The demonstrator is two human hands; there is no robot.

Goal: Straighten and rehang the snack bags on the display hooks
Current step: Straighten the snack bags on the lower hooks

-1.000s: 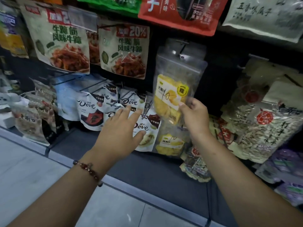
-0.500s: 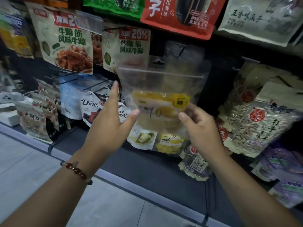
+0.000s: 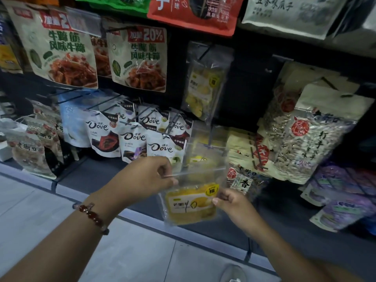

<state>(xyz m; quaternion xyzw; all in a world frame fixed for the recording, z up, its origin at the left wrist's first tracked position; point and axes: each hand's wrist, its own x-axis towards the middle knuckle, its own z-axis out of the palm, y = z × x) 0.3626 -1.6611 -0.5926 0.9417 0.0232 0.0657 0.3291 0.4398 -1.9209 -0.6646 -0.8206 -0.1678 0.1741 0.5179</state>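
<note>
A dark display wall [image 3: 250,82] carries thin black metal hooks [image 3: 105,104]. From them hang beige beef-tendon pouches [image 3: 140,60], white Dove chocolate bags [image 3: 165,144], a clear dried-mango bag [image 3: 205,86] and clear sunflower-seed bags [image 3: 301,143]. A grey tiled floor [image 3: 126,249] lies below.

A grey tiled floor [image 3: 50,216] runs along the foot of the dark display rack [image 3: 250,94], edged by a pale base strip [image 3: 142,220]. A beaded bracelet [image 3: 92,216] with dark red beads circles a wrist. At the bottom edge shows the toe of a shoe [image 3: 234,273].
</note>
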